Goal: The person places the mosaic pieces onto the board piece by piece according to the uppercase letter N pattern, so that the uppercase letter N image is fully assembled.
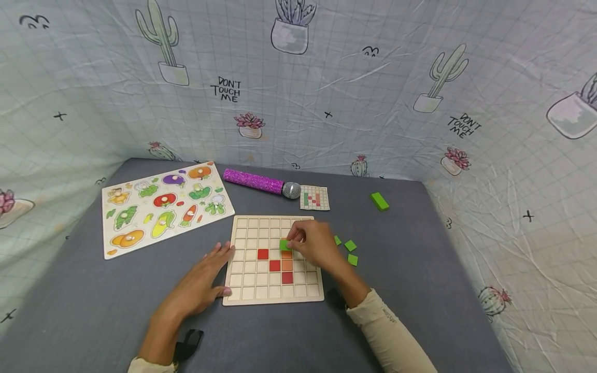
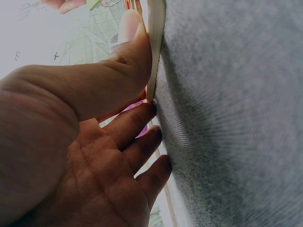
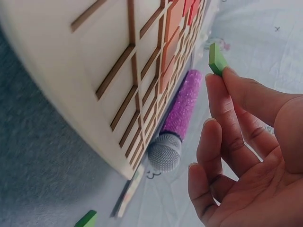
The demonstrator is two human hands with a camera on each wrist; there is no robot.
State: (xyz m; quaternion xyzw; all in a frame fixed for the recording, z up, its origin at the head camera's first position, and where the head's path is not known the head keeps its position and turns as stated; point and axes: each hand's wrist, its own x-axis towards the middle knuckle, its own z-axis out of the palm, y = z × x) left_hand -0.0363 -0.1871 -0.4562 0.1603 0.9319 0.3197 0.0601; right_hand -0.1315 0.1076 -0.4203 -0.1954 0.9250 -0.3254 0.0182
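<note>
A wooden grid board (image 1: 247, 292) lies on the grey table, with red tiles (image 1: 263, 254) and orange tiles (image 1: 286, 265) set in some of its squares. My right hand (image 1: 317, 246) pinches a green tile (image 3: 217, 59) between thumb and index finger, held above the board in the right wrist view. My left hand (image 1: 198, 285) rests at the board's left edge, thumb on the near left corner and fingers extended along the side. In the left wrist view its thumb (image 2: 135, 42) touches the board's edge.
Loose green tiles (image 1: 352, 260) lie right of the board, and a green block (image 1: 380, 201) sits farther back. Behind the board are a small pattern card (image 1: 322, 204) and a purple glittery microphone (image 1: 254, 180). A vegetable puzzle board (image 1: 154, 241) occupies the left back.
</note>
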